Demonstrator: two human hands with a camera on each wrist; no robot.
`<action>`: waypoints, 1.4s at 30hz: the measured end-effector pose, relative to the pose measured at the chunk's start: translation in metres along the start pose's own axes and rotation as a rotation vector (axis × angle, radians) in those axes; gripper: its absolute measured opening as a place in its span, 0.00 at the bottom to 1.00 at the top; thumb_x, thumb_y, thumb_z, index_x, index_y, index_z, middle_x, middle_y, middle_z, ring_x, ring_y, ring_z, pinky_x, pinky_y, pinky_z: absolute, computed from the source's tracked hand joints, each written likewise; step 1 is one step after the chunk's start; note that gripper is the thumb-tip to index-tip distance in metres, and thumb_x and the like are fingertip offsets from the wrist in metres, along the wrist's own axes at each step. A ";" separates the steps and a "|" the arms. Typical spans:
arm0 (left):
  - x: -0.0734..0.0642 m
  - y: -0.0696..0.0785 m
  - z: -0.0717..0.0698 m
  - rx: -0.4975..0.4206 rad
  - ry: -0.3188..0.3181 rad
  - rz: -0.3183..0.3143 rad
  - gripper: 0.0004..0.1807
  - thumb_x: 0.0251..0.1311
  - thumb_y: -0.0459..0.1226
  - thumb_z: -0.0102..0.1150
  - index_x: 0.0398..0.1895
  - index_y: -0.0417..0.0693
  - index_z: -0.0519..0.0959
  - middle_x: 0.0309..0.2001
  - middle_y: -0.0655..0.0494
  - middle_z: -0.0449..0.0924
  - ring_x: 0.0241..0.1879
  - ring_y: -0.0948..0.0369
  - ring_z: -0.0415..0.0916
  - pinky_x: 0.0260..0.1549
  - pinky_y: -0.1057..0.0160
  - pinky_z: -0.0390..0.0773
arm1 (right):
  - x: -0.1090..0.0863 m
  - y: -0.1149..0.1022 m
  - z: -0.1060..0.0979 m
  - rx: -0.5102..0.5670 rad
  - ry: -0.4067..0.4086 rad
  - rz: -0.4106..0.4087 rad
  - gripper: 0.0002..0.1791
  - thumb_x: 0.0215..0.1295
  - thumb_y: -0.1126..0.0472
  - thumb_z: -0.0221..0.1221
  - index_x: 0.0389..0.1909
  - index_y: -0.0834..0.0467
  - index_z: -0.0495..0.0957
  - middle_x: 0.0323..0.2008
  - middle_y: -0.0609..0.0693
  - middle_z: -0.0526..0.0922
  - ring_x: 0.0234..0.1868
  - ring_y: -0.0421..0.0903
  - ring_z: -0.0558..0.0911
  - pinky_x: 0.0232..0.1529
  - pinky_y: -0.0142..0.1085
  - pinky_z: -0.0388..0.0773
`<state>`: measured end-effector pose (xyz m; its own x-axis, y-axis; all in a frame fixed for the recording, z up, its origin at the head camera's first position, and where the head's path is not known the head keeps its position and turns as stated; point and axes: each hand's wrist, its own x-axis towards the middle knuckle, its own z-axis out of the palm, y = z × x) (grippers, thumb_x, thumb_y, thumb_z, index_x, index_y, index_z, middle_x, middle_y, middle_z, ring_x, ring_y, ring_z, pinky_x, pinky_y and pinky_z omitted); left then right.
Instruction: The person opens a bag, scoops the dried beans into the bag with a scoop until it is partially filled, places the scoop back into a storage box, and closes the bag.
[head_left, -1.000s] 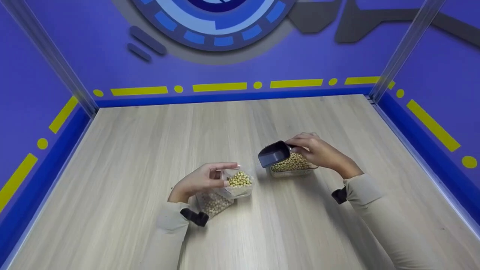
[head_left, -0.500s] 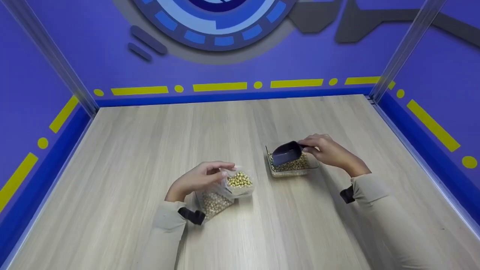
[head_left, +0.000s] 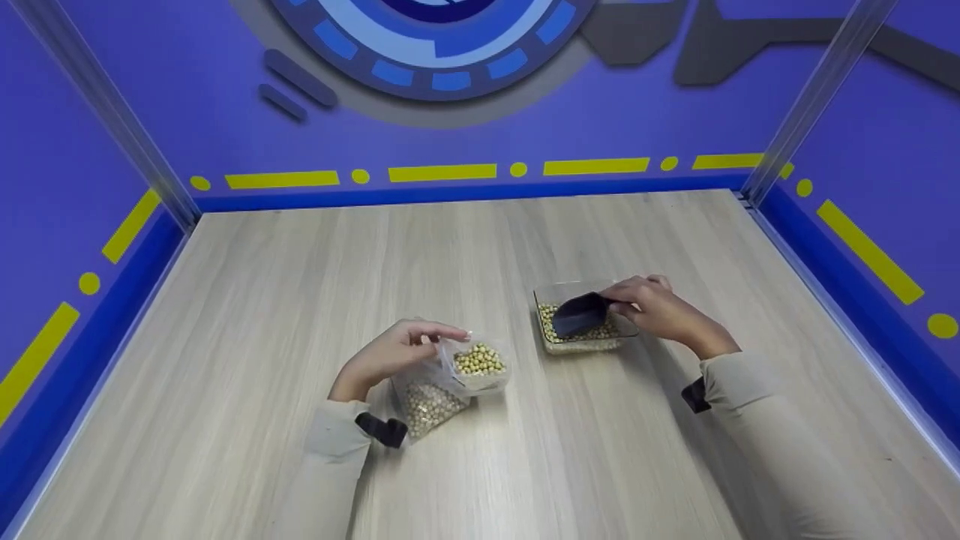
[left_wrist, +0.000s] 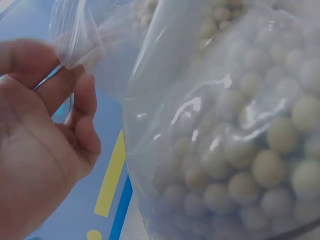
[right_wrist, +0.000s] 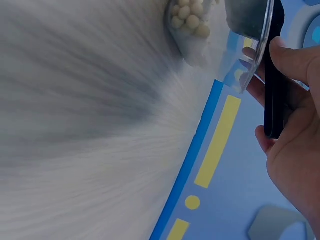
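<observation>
In the head view, a clear zip bag (head_left: 431, 409) of pale round beans stands left of centre, with yellower beans (head_left: 480, 360) showing in its open mouth. My left hand (head_left: 386, 356) pinches the bag's upper edge, index finger stretched along it. The left wrist view shows the zip strip (left_wrist: 72, 30) at my fingertips and beans bulging behind the film. To the right is a rectangular glass container (head_left: 589, 346) with similar beans (head_left: 547, 319). My right hand (head_left: 656, 307) grips the handle of a black scoop (head_left: 581, 313). Its bowl tilts down into the container, over the beans.
Both things stand on a light wood-grain table (head_left: 337, 262). Purple-blue panels (head_left: 465, 142) with yellow marks enclose the back and sides. Black straps (head_left: 381, 430) circle both sleeves near the wrists.
The scoop has moved from the container's left rim, right and down into the container, its bowl now lower among the beans. The left hand shifts slightly back, still at the bag's edge.
</observation>
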<state>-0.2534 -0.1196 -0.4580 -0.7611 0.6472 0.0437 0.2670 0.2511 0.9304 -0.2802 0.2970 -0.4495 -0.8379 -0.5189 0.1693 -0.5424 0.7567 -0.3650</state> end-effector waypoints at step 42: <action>0.005 -0.007 0.006 -0.030 0.216 0.019 0.14 0.61 0.31 0.58 0.48 0.33 0.82 0.47 0.39 0.83 0.46 0.54 0.82 0.46 0.64 0.80 | 0.024 -0.117 0.059 0.194 -0.157 -0.337 0.10 0.65 0.57 0.60 0.35 0.59 0.86 0.32 0.49 0.86 0.33 0.38 0.82 0.35 0.33 0.80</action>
<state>-0.2550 -0.1139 -0.4668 -0.8660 0.4814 0.1348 0.2666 0.2166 0.9391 -0.2338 0.1725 -0.4569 -0.5877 -0.7905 0.1724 -0.7505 0.4529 -0.4813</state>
